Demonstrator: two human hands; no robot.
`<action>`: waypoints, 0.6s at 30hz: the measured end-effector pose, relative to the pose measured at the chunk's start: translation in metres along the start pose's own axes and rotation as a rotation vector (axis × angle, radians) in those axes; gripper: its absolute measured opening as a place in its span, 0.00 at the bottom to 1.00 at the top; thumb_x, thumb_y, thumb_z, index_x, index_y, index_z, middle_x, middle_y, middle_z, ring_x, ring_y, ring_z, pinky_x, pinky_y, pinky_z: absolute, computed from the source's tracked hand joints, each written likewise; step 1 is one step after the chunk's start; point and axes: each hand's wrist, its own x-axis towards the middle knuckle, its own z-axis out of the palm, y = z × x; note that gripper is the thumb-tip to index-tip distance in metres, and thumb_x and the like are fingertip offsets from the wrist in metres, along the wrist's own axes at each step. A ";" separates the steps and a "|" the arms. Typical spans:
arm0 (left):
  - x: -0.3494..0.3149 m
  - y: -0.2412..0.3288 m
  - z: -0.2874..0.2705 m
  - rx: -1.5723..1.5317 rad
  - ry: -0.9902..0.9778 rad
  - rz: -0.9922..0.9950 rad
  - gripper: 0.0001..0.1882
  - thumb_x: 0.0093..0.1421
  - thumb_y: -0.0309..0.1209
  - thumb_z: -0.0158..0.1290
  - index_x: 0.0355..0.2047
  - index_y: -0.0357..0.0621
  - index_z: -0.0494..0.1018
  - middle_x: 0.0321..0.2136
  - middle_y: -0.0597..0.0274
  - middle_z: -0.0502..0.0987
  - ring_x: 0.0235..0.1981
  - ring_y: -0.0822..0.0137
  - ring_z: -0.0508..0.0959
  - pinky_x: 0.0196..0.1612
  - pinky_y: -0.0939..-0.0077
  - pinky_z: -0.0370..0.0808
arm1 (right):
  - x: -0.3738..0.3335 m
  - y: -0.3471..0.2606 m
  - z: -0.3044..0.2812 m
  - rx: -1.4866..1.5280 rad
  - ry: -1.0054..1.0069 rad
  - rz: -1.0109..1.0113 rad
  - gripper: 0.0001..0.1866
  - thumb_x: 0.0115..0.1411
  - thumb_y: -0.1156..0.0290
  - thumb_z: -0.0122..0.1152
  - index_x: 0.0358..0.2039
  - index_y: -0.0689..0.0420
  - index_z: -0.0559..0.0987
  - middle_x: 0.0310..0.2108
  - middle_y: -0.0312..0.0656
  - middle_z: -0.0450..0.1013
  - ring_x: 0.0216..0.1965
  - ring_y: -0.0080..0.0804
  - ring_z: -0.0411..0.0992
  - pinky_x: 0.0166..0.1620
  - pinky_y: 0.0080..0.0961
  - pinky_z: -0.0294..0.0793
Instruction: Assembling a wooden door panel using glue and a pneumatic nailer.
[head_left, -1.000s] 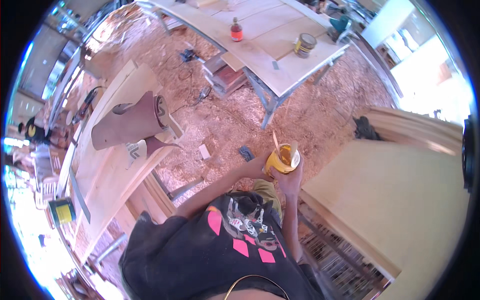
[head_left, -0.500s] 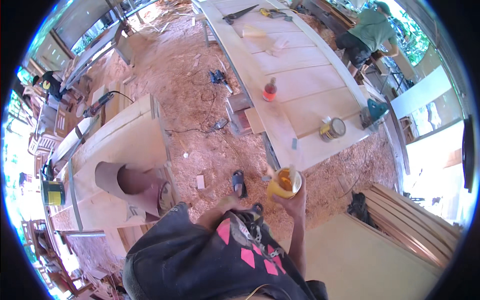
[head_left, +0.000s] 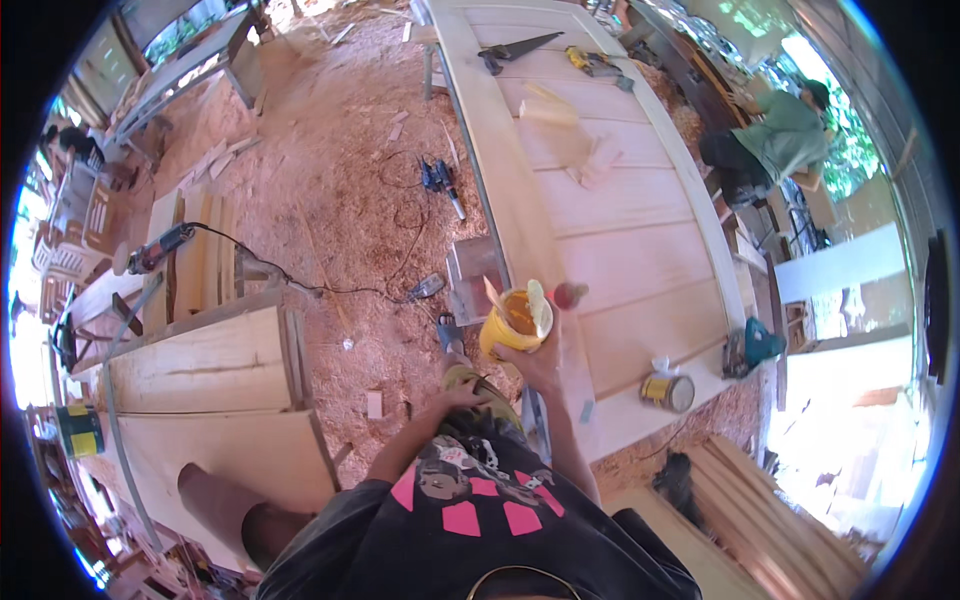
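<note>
My right hand is closed round a yellow tub with amber-coloured stuff inside. A thin wooden stick and a pale flat piece stick up from its rim. Just beyond the tub, a bottle with red liquid stands on a large pale wooden door panel. My left hand is low by my thigh, and its fingers are too small and unclear to make out.
On the panel are a handsaw, a yellow power tool, a tin and a teal power tool. Boards lie at left, near a corded grinder. A blue tool rests on the shavings-strewn floor. Another person works at far right.
I have moved forward along the panel's side. My right hand has carried the yellow tub forward to the panel's edge, close to the bottle. The person at far right has shifted posture.
</note>
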 end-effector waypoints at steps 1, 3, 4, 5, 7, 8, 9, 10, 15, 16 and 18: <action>-0.003 0.003 -0.016 0.044 -0.010 -0.020 0.49 0.58 0.68 0.54 0.68 0.46 0.66 0.67 0.43 0.66 0.66 0.46 0.70 0.68 0.54 0.65 | 0.020 0.013 0.003 -0.010 -0.012 0.012 0.50 0.42 0.74 0.82 0.64 0.61 0.62 0.57 0.47 0.69 0.58 0.38 0.72 0.62 0.38 0.72; 0.013 -0.013 -0.093 -0.501 -0.119 0.119 0.45 0.59 0.64 0.58 0.65 0.43 0.69 0.59 0.41 0.75 0.60 0.43 0.75 0.63 0.52 0.71 | 0.076 0.031 0.014 -0.072 0.125 -0.049 0.47 0.42 0.74 0.82 0.62 0.62 0.64 0.57 0.48 0.70 0.57 0.39 0.72 0.61 0.38 0.72; 0.026 -0.023 -0.130 -0.259 0.020 -0.053 0.41 0.59 0.60 0.60 0.62 0.41 0.71 0.52 0.46 0.79 0.52 0.47 0.80 0.56 0.55 0.76 | 0.099 0.049 0.021 -0.059 0.173 -0.033 0.47 0.42 0.73 0.81 0.61 0.63 0.64 0.56 0.49 0.70 0.58 0.41 0.71 0.61 0.38 0.72; 0.030 -0.038 -0.157 -0.010 0.135 -0.226 0.37 0.59 0.55 0.62 0.58 0.38 0.74 0.45 0.50 0.84 0.44 0.51 0.84 0.48 0.58 0.80 | 0.114 0.057 0.027 -0.049 0.162 -0.012 0.47 0.42 0.73 0.81 0.61 0.63 0.64 0.56 0.49 0.70 0.58 0.41 0.71 0.61 0.38 0.72; 0.038 -0.066 -0.206 -0.359 0.367 -0.345 0.32 0.61 0.47 0.64 0.56 0.35 0.74 0.45 0.51 0.83 0.43 0.60 0.83 0.46 0.65 0.81 | 0.161 0.069 0.023 -0.175 0.260 0.078 0.49 0.41 0.73 0.81 0.62 0.62 0.62 0.55 0.49 0.70 0.57 0.41 0.71 0.61 0.39 0.72; 0.050 -0.078 -0.231 -0.359 0.383 -0.350 0.32 0.61 0.47 0.64 0.56 0.35 0.74 0.45 0.51 0.83 0.43 0.60 0.83 0.46 0.65 0.81 | 0.183 0.076 0.026 -0.062 0.301 0.045 0.50 0.41 0.72 0.81 0.62 0.62 0.60 0.54 0.48 0.69 0.57 0.42 0.71 0.60 0.39 0.72; 0.062 -0.091 -0.252 -0.549 0.494 -0.323 0.29 0.62 0.45 0.63 0.55 0.35 0.74 0.43 0.52 0.83 0.42 0.63 0.83 0.44 0.68 0.81 | 0.201 0.087 0.022 -0.057 0.312 0.044 0.50 0.41 0.72 0.81 0.62 0.62 0.60 0.54 0.48 0.69 0.57 0.42 0.71 0.60 0.39 0.72; 0.070 -0.109 -0.270 -0.739 0.604 -0.297 0.27 0.63 0.42 0.62 0.54 0.34 0.74 0.42 0.52 0.83 0.41 0.67 0.82 0.42 0.70 0.81 | 0.217 0.099 0.018 -0.066 0.336 0.056 0.50 0.41 0.72 0.81 0.62 0.62 0.60 0.54 0.48 0.69 0.56 0.42 0.71 0.60 0.39 0.71; 0.084 -0.211 -0.339 -0.732 0.812 -0.330 0.24 0.63 0.44 0.61 0.51 0.38 0.78 0.41 0.51 0.85 0.39 0.61 0.85 0.46 0.65 0.79 | 0.290 0.094 0.025 -0.242 0.369 0.067 0.49 0.41 0.70 0.83 0.61 0.61 0.61 0.54 0.49 0.69 0.56 0.45 0.71 0.60 0.40 0.72; 0.086 -0.223 -0.350 -0.596 0.860 -0.389 0.25 0.63 0.45 0.61 0.51 0.38 0.78 0.41 0.52 0.84 0.37 0.62 0.84 0.47 0.67 0.79 | 0.303 0.093 0.030 -0.242 0.374 0.064 0.49 0.41 0.70 0.83 0.61 0.61 0.61 0.54 0.49 0.69 0.56 0.45 0.71 0.60 0.40 0.72; 0.096 -0.215 -0.383 -0.590 0.724 -0.497 0.26 0.62 0.47 0.60 0.51 0.38 0.78 0.40 0.53 0.84 0.37 0.62 0.84 0.45 0.67 0.79 | 0.332 0.099 0.036 -0.342 0.430 0.129 0.50 0.41 0.68 0.84 0.61 0.61 0.62 0.54 0.52 0.71 0.57 0.48 0.72 0.60 0.41 0.72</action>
